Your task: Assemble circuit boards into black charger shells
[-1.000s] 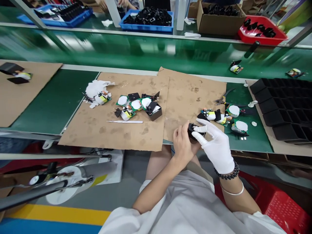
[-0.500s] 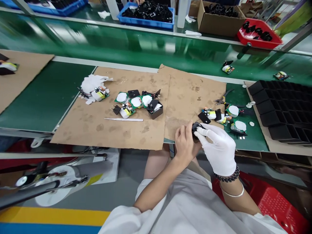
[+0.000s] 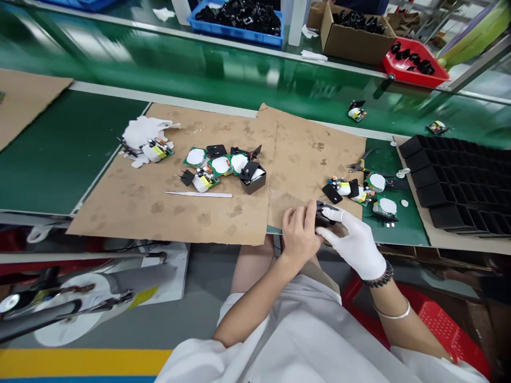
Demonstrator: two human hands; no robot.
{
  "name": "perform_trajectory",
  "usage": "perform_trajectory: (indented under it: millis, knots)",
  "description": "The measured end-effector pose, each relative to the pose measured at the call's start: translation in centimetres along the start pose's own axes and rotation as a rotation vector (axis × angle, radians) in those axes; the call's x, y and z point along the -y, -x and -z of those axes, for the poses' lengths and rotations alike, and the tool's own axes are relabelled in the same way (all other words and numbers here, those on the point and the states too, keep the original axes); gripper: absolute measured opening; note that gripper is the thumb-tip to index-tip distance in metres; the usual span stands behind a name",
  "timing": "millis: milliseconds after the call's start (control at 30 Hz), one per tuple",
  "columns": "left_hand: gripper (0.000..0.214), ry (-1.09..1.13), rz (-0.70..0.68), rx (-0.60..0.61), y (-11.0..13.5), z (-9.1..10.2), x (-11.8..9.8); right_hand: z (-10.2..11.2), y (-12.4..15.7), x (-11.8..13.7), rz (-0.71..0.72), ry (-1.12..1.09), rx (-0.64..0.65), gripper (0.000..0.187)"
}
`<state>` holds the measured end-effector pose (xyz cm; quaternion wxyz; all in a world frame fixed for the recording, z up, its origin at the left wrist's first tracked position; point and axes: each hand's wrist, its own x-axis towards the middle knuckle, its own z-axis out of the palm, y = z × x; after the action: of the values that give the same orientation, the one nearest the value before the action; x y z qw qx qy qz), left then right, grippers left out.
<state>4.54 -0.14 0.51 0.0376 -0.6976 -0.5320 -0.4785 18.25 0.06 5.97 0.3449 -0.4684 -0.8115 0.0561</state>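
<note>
My bare left hand (image 3: 300, 236) is wrapped round a small black plastic case (image 3: 320, 214) at the front edge of the bench. My right hand (image 3: 355, 242), in a white glove, has its fingers on the case's right side, thumb lower and spread from the index finger. Part of the case is hidden by the fingers. Just beyond lie a flat black cover (image 3: 332, 193) and small circuit boards with white pads, one board (image 3: 386, 206) to the right. Pliers (image 3: 362, 161) rest behind them.
Cardboard (image 3: 191, 218) covers the bench, bearing tweezers (image 3: 199, 194), several boards (image 3: 221, 165) and an open dark case (image 3: 253, 181). A white glove (image 3: 143, 135) lies left. Black compartment trays (image 3: 451, 186) stand right. Behind the green belt (image 3: 239, 80) are a blue bin (image 3: 239, 34) and red tray (image 3: 419, 77).
My right hand has shifted slightly, and its thumb and index finger have spread further apart on the case. My left hand keeps hold of it. The view has moved a little.
</note>
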Motion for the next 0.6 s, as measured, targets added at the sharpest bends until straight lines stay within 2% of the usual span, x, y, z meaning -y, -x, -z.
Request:
perform_trajectory:
  millis: [133, 267, 400, 533, 600]
  knots:
    - [0.055, 0.062, 0.008, 0.067, -0.1, 1.0, 0.5, -0.1, 0.4, 0.0, 0.115, 0.080, -0.140, 0.027]
    - [0.067, 0.125, 0.090, 0.083, -0.1, 3.2, 2.1, 0.2, 0.2, 1.0, 0.086, 0.169, -0.287, 0.036]
    - [0.062, 0.170, 0.146, 0.093, 0.1, 4.1, 2.9, -0.3, 0.4, 1.5, 0.059, 0.154, -0.235, 0.021]
    - [0.049, 0.262, 0.186, 0.132, 0.0, 4.4, 2.8, -0.7, 0.9, 1.4, -0.022, 0.072, -0.281, 0.030]
    - [0.043, 0.388, 0.227, 0.179, -0.5, 4.7, 2.8, -1.2, 1.3, 0.9, -0.032, 0.040, -0.279, 0.027]
